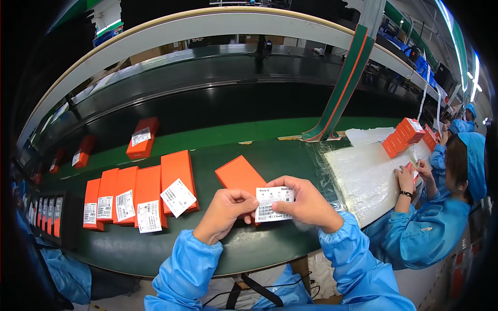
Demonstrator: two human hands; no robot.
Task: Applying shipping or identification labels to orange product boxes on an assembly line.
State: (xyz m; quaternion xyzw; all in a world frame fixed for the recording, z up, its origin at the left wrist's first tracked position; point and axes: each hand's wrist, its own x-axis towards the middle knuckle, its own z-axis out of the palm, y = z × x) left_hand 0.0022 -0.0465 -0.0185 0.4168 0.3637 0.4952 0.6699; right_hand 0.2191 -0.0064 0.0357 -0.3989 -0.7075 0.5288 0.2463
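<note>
A white printed label is held up in front of me. My right hand pinches it between thumb and fingers at its right side. At its left edge my left hand has thumb and forefinger closed together, touching the label's border. Behind the label and partly hidden by it lies an orange box on the green table. To the left stands a row of several orange boxes, each with a white label at its near end; the label on the nearest orange box sits askew and overhangs its edge.
More labelled orange boxes, one nearest, rest on the dark conveyor belt beyond. At right, a co-worker in blue handles an orange box by a plastic-covered pad with stacked orange boxes. A black rack stands far left.
</note>
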